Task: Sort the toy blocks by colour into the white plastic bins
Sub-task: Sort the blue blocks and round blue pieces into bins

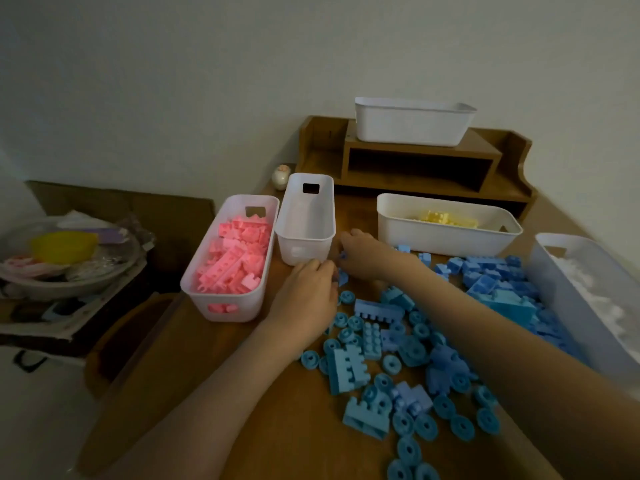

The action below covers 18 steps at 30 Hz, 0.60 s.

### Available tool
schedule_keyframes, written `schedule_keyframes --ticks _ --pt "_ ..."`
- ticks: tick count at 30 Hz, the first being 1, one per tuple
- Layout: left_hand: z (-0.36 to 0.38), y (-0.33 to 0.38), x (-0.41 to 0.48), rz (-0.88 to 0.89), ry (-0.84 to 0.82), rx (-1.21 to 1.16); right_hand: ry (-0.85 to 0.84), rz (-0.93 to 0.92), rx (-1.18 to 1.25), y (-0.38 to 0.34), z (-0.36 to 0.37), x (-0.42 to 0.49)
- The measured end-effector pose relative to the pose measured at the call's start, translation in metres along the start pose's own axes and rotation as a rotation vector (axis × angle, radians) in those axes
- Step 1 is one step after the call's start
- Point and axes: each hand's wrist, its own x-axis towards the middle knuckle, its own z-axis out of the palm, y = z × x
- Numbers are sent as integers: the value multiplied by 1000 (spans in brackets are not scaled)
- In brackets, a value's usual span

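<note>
Closest in, a scatter of blue wheels [408, 452] lies on the wooden table [263, 427], and both forearms reach over it toward 12 o'clock. The wheels are the near edge of the blue blocks [485, 282], a loose unsorted spread that thickens toward 2 o'clock.

At the far edge of that spread, the right hand [360, 249] has its fingers curled and seems to pinch a small blue block [343, 255]. The left hand [306, 285] is just beside it at 7 o'clock, with its knuckles up and its fingertips hidden. I cannot tell whether it grips anything, though another blue piece [343, 278] lies against its fingers.

Both hands are at the foot of the empty bin [304, 244]. The pink blocks [235, 254] fill the bin [221, 299] touching it at 9 o'clock. At 2 o'clock a bin [433, 240] holds yellow blocks [446, 218], and at 3 o'clock another [568, 289] holds white ones [595, 292]. A spare bin [408, 129] sits on the shelf [415, 161] at 12.

The step in hand looks like starting on the blue blocks. Pink, yellow and white seem done. The next move is probably a short lift over the empty bin's rim and a release, then further handfuls gathered from the pile.
</note>
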Motion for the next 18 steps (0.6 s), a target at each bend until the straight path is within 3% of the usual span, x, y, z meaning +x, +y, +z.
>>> schedule_keyframes --ticks 6,12,18 --pt "-8 5 -7 20 -62 -50 -125 -123 23 10 -6 -51" --pt "-14 7 -11 -6 -97 -88 -71 -115 110 22 -12 -84" --pt "-14 4 -12 36 -152 -91 -159 -152 128 29 -15 -106"
